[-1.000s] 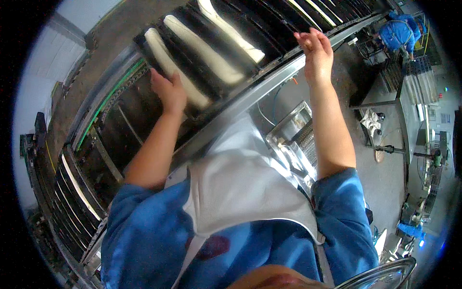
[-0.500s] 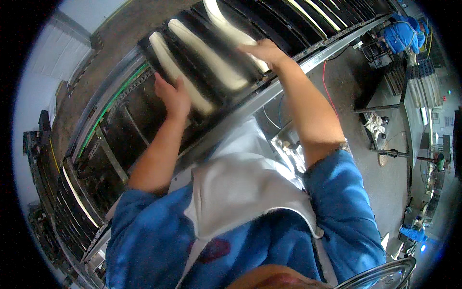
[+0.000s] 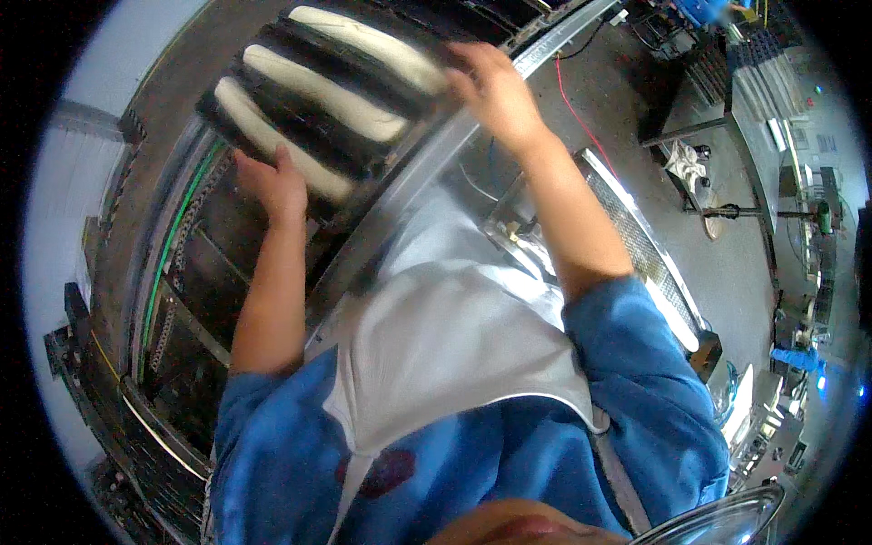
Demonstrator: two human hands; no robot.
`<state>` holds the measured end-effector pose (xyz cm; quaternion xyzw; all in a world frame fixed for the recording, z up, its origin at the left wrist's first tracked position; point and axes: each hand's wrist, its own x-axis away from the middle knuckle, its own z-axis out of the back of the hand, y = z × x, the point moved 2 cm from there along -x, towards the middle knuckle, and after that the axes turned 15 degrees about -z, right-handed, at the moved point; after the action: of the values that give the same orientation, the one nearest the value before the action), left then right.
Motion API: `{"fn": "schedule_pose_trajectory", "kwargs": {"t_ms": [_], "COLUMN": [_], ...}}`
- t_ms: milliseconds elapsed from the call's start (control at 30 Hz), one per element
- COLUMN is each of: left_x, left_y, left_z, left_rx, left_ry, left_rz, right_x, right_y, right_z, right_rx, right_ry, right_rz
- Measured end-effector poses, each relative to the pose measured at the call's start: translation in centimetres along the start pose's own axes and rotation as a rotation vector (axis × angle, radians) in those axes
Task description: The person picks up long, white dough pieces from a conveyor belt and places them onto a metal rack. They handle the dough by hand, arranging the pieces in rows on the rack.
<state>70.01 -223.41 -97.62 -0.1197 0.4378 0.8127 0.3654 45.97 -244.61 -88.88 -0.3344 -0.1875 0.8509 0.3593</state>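
Note:
Three long pale strips, which look like dough, lie in the grooves of a black slatted rack (image 3: 304, 132): a near strip (image 3: 300, 168), a middle strip (image 3: 322, 95) and a far strip (image 3: 363, 45). My left hand (image 3: 277, 186) is by the near strip, thumb and fingers apart, with nothing visible in it. My right hand (image 3: 495, 95) reaches to the right end of the far strip, its fingers spread and somewhat blurred. Whether its fingertips touch that strip I cannot tell.
A metal rail (image 3: 427, 150) runs along the rack's front edge, before my light apron (image 3: 472, 336). A green-edged guide (image 3: 177, 222) curves beside a chain on the left. A perforated metal panel (image 3: 636, 236) stands right of my right arm. Beyond are a table (image 3: 690, 127) and a red cable (image 3: 577, 113).
My view has turned, so the rack appears further left. The far strip, curved before with my right hand over its end, lies straighter now. My right hand has come off its end, fingers spread.

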Motion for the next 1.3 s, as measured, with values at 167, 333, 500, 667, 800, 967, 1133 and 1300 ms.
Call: {"fn": "schedule_pose_trajectory", "kwargs": {"t_ms": [167,333,500,667,800,967,1133,1300], "left_x": [0.0,0.1,0.2,0.2,1.2,1.9,1.9,2.3], "left_y": [-1.4,-2.4,-0.7,-0.1,0.9,-1.6,-2.3,-2.5], "left_z": [-0.5,-0.1,1.0,1.7,2.7,4.6,5.4,6.7], "left_rx": [-0.041,-0.157,-0.121,-0.056,-0.073,-0.060,-0.027,-0.065], "left_ry": [-0.058,-0.091,-0.086,-0.149,-0.123,-0.038,-0.029,-0.049], "left_rz": [0.020,0.005,0.104,0.113,0.096,0.052,-0.003,0.095], "right_x": [14.8,30.2,30.8,30.1,22.9,8.2,-3.4,-9.0], "right_y": [10.7,15.7,15.3,19.5,18.3,5.5,-3.3,-1.0], "right_z": [12.0,16.6,17.0,19.1,26.4,32.8,26.6,13.5], "right_rx": [0.345,0.756,0.790,0.539,-0.300,-0.823,-1.097,-0.917], "right_ry": [0.106,-0.036,0.081,0.393,0.771,0.687,0.595,0.033], "right_rz": [-0.438,-0.661,-0.521,-0.644,-0.695,-0.209,-0.218,-0.117]}}
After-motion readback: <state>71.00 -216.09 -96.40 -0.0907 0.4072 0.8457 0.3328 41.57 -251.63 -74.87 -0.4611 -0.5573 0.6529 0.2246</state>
